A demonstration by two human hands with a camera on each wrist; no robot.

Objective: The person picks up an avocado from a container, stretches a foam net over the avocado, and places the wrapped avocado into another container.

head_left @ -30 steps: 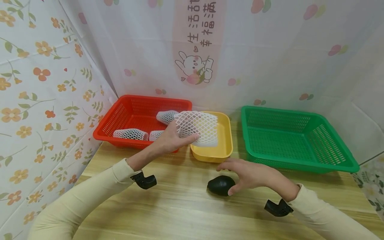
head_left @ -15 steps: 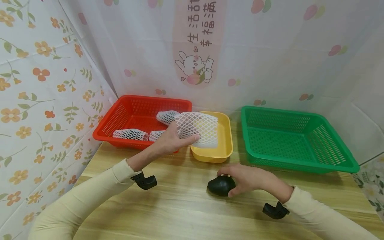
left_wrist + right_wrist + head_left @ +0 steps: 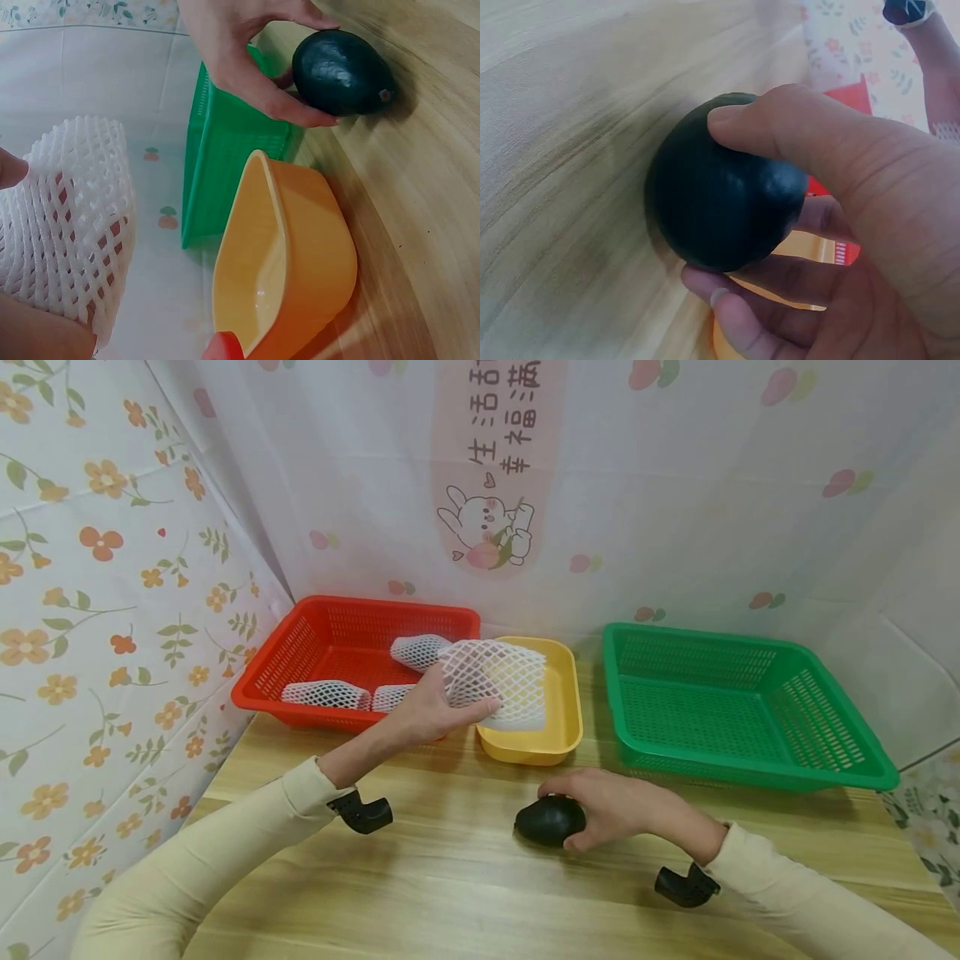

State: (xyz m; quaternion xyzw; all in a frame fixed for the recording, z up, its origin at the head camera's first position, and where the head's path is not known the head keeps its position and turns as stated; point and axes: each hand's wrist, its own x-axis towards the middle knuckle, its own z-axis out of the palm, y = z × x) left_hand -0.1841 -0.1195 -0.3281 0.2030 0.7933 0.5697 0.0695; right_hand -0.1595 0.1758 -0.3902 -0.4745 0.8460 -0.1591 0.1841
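My right hand (image 3: 622,806) curls round a dark green avocado (image 3: 550,821) at the middle of the wooden table. In the right wrist view the thumb lies on one side of the avocado (image 3: 724,199) and the fingers on the other. Whether its underside still touches the table I cannot tell. My left hand (image 3: 431,708) holds a white foam net sleeve (image 3: 506,685) in the air over the yellow tub. Skin shows through the mesh of the sleeve (image 3: 75,217) in the left wrist view, and the thumb stays outside it.
A red basket (image 3: 262,703) at the back left contains several net-wrapped items (image 3: 327,695). The yellow tub (image 3: 575,714) stands beside it, partly hidden by the sleeve. At the back right sits a green basket (image 3: 697,766). A patterned cloth (image 3: 360,493) hangs behind.
From hovering over the avocado, my right hand has come down and taken hold of it. The avocado has shifted slightly left. The left hand and the sleeve have barely moved.
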